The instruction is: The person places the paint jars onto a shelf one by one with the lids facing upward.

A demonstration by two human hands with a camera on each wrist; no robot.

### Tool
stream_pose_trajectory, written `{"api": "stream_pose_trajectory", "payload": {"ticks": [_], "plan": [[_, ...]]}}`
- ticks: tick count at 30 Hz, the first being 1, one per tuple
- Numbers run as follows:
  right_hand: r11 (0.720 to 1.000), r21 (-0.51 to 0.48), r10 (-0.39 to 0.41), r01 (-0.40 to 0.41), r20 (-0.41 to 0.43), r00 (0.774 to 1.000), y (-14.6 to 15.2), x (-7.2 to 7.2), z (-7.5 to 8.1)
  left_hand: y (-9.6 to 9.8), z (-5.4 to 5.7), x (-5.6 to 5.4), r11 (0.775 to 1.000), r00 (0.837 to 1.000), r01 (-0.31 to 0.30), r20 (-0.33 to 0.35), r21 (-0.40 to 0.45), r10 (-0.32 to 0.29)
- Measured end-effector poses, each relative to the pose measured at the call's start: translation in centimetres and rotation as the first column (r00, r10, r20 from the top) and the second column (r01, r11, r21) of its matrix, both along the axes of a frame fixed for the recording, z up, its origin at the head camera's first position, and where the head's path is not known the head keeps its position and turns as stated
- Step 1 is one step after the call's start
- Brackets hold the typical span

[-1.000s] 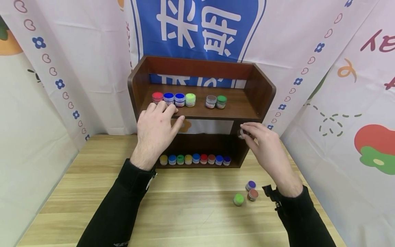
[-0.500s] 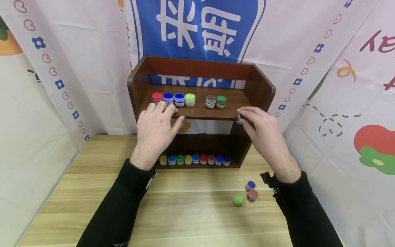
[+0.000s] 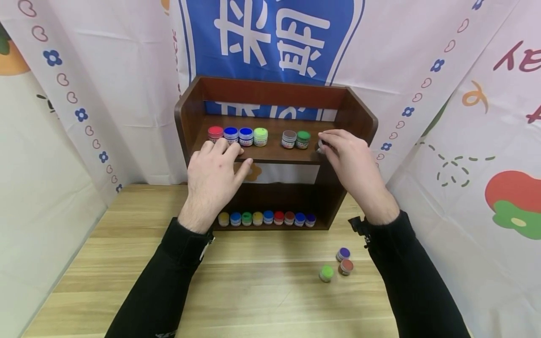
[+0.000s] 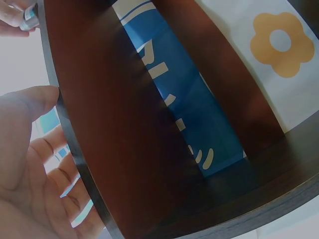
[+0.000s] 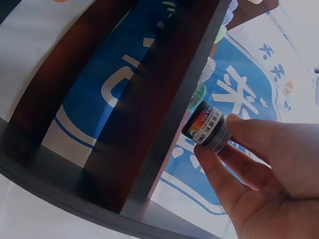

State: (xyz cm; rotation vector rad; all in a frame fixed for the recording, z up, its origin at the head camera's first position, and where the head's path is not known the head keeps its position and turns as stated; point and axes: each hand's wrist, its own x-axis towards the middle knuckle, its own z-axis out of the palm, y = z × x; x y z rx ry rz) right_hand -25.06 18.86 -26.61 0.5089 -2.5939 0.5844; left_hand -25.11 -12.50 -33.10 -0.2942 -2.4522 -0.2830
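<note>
My right hand (image 3: pixel 348 155) pinches a small paint jar (image 5: pixel 205 128) between thumb and fingers, at the right part of the upper shelf's front edge. The jar is dark at its base and has a printed label; in the head view the fingers hide most of it. Just left of it on that shelf stand a green-lidded jar (image 3: pixel 303 140) and a grey-lidded jar (image 3: pixel 289 139). My left hand (image 3: pixel 215 180) rests on the shelf's front edge, fingers relaxed, before the red-lidded jar (image 3: pixel 215 133) and two blue-lidded jars (image 3: pixel 246 136). Beside these is a lime-lidded jar (image 3: pixel 260 136).
The brown wooden shelf unit (image 3: pixel 276 87) stands on a wooden table (image 3: pixel 253 291). Several jars line its lower shelf, among them a red one (image 3: pixel 279 218). On the table at right lie a lime jar (image 3: pixel 326 273), a purple-lidded jar (image 3: pixel 343 254) and a brown-lidded jar (image 3: pixel 345 267).
My right hand has risen and moved a little left with the jar, from below the upper shelf's level to its front edge. The left hand stays in place.
</note>
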Motion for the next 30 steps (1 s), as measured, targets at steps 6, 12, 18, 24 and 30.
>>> {"api": "stream_pose_trajectory", "payload": {"ticks": [6, 12, 18, 24, 30], "plan": [[1.0, 0.002, -0.017, 0.017, 0.02, 1.0, -0.4, -1.4, 0.4, 0.1, -0.1, -0.1, 1.0, 1.0, 0.005, -0.009, 0.0, -0.005], [0.999, 0.017, -0.038, 0.038, 0.046, 0.998, -0.8, -2.4, 0.6, 0.0, 0.0, -0.1, 1.0, 1.0, -0.002, -0.006, -0.002, 0.002], [0.998, 0.039, -0.051, 0.048, 0.095, 0.994, -1.0, -3.5, 0.6, 0.0, 0.0, 0.0, 1.0, 1.0, -0.004, 0.005, -0.001, 0.004], [0.996, 0.072, -0.053, 0.046, 0.099, 0.994, -0.9, -4.9, 0.1, 0.0, -0.1, 0.0, 1.0, 1.0, -0.001, 0.0, 0.002, 0.001], [0.997, 0.061, -0.062, 0.055, 0.107, 0.992, -1.1, -5.1, 0.2, 0.0, 0.0, 0.0, 1.0, 1.0, 0.001, -0.013, -0.001, -0.001]]}}
